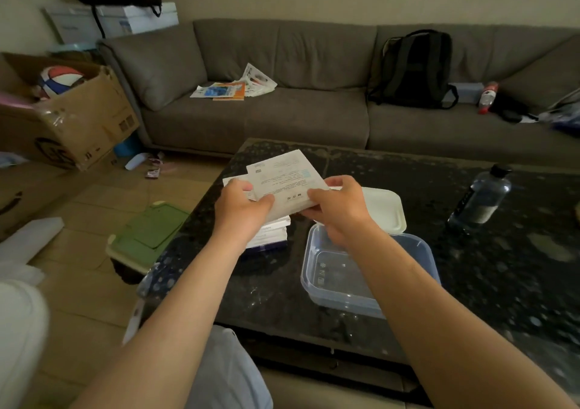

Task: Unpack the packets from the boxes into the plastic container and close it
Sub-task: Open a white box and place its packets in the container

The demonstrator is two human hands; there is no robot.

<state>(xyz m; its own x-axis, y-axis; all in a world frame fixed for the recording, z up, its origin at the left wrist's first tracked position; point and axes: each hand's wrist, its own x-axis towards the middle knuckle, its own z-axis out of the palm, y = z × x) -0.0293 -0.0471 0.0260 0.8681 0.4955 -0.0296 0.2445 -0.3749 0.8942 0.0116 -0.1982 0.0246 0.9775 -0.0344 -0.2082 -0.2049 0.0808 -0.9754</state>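
Evidently the left hand [241,203] and right hand [337,208] pinch one white box [282,176] above the tabletop's [470,267] left edge, likely to open it.

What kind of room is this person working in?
Most likely a home living room: a long grey sofa stands behind a dark coffee table, with a backpack on the sofa and an open cardboard box on the floor.

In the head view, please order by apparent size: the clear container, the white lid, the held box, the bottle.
1. clear container, largest.
2. held box and white lid look alike; the right hand hides part of the lid and the box is nearer, so unranked.
3. bottle, smallest.
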